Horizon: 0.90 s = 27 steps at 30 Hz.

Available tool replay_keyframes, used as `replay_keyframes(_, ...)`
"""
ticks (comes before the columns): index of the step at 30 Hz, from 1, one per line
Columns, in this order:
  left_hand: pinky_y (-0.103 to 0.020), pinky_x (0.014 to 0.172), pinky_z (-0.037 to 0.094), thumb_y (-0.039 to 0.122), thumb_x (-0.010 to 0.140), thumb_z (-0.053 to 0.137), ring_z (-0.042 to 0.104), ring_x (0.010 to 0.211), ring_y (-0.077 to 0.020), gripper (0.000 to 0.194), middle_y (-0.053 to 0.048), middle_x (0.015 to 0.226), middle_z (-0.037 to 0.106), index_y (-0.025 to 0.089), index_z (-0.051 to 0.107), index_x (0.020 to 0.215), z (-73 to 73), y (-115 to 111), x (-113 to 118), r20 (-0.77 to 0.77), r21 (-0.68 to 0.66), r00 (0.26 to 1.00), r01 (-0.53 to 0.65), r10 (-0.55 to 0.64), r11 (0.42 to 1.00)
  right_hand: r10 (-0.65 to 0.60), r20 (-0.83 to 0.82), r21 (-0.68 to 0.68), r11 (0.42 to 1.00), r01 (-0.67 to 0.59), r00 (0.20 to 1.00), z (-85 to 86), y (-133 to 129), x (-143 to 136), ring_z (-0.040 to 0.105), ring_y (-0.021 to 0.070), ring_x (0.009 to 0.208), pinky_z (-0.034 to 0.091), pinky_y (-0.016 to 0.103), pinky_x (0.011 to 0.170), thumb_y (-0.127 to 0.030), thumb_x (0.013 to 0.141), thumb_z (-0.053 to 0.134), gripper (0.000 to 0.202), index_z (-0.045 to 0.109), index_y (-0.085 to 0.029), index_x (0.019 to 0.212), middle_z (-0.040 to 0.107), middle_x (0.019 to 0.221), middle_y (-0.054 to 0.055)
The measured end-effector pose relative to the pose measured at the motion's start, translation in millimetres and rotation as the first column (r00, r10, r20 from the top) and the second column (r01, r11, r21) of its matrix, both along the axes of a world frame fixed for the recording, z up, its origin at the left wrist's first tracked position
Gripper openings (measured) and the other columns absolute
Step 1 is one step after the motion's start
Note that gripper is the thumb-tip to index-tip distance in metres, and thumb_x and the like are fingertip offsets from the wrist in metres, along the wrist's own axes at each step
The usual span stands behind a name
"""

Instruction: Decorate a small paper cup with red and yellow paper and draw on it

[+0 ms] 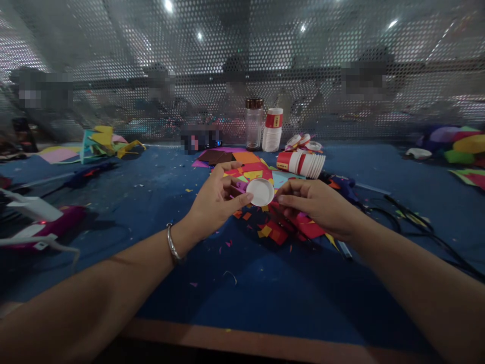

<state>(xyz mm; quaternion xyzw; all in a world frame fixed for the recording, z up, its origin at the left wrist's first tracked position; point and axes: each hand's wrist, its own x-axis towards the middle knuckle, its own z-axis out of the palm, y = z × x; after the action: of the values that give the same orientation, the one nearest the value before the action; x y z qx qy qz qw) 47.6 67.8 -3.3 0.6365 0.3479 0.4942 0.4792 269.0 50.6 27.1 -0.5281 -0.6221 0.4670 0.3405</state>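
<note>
My left hand (215,202) is closed on a small white paper cup (260,192), thumb on its rim. The cup's round white end faces me, and I cannot tell how much of its side is behind. A purple paper piece (241,187) shows between the cup and my left fingers. At the cup's right edge, my right hand (308,202) is closed in a pinch. A hint of purple shows at its fingertips, too small to name. Below and behind both hands lie red paper pieces (278,230) and yellow scraps (265,231).
Nested paper cups (303,164) lie behind my right hand, near an upright cup stack (272,136) and a clear bottle (254,124). A blue glue gun (343,187) with black cable (409,215) lies right. Left are a power strip (49,227) and folded coloured paper (102,141).
</note>
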Motion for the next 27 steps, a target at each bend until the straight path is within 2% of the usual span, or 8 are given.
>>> replay_keyframes(15, -0.034, 0.077, 0.054, 0.028, 0.072, 0.086, 0.071, 0.082, -0.0202, 0.073, -0.004, 0.095, 0.071, 0.019, 0.044, 0.131, 1.7, -3.1, 2.9, 0.015, -0.025, 1.0, 0.027, -0.026, 0.999, 0.039, -0.02, -0.035, 0.999, -0.039, 0.999, -1.3, 1.1, 1.6, 0.063, 0.0103, 0.059, 0.054, 0.024, 0.062, -0.02, 0.081, 0.071, 0.003, 0.069, -0.02, 0.079, 0.07, 0.069, -0.002)
replay_keyframes(23, -0.03, 0.076, 0.053, 0.029, 0.071, 0.088, 0.068, 0.079, -0.0158, 0.073, -0.001, 0.093, 0.07, 0.019, 0.046, 0.13, 1.2, -2.3, 3.6, 0.046, -0.057, 0.999, 0.003, 0.0, 0.998, 0.011, -0.036, -0.037, 0.999, -0.012, 0.999, 0.9, 0.4, -0.1, 0.062, 0.0093, 0.057, 0.053, 0.023, 0.06, -0.017, 0.079, 0.073, 0.006, 0.068, -0.019, 0.075, 0.068, 0.066, -0.002)
replay_keyframes(27, -0.032, 0.077, 0.054, 0.032, 0.077, 0.084, 0.069, 0.08, -0.016, 0.063, 0.0, 0.091, 0.068, 0.019, 0.049, 0.128, -0.4, -0.8, 3.4, 0.087, -0.102, 0.996, -0.011, 0.02, 0.995, -0.006, -0.04, -0.032, 0.999, 0.005, 0.999, 1.5, 0.0, -0.6, 0.061, 0.0086, 0.057, 0.051, 0.022, 0.06, -0.017, 0.079, 0.073, 0.007, 0.068, -0.019, 0.075, 0.067, 0.065, -0.003)
